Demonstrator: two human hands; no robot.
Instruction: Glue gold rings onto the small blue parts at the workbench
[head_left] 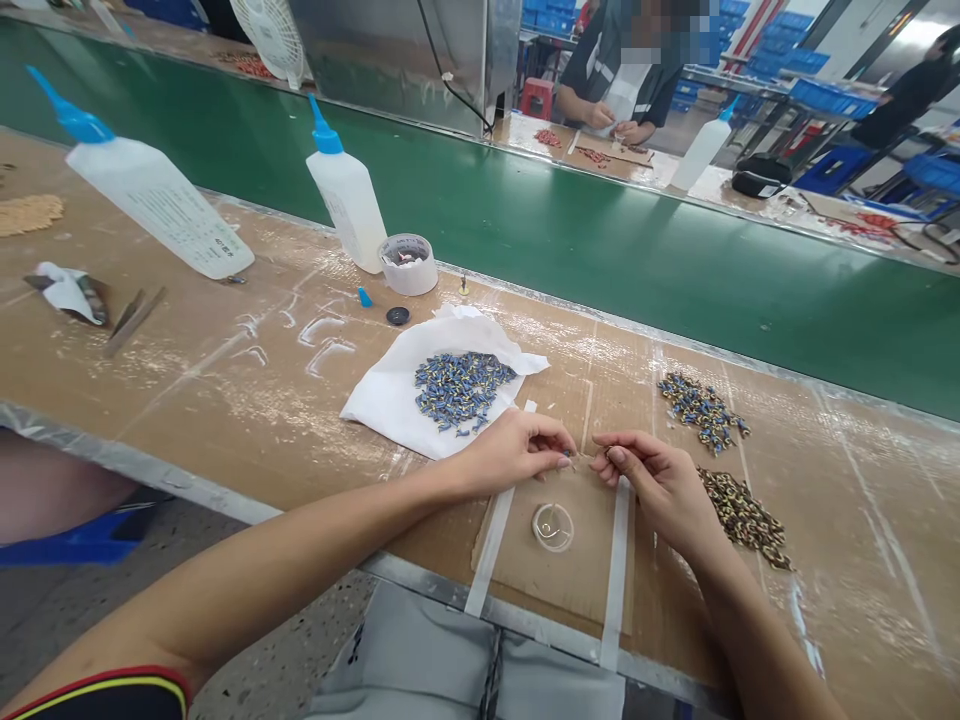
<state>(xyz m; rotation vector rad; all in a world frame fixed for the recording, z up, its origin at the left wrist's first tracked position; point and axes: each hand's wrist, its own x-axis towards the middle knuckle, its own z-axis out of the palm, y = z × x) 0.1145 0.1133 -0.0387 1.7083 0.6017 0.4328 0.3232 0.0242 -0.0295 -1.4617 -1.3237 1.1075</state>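
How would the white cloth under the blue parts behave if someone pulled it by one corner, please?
The white cloth looks thin and rumpled, so it is probably floppy. It would likely fold rather than slide flat. The loose blue parts heaped on it might scatter.

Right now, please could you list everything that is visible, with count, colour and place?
small parts on cloth: one pile, blue, table centre
white cloth: one, under that pile
loose parts: two piles, dark and gold, right
glue bottles: two, white with blue caps, far left
tape roll: one, white, beside the nearer bottle
clear cap: one, below the hands
conveyor belt: green, behind
left hand: pinching a tiny part
right hand: fingertips meeting the left
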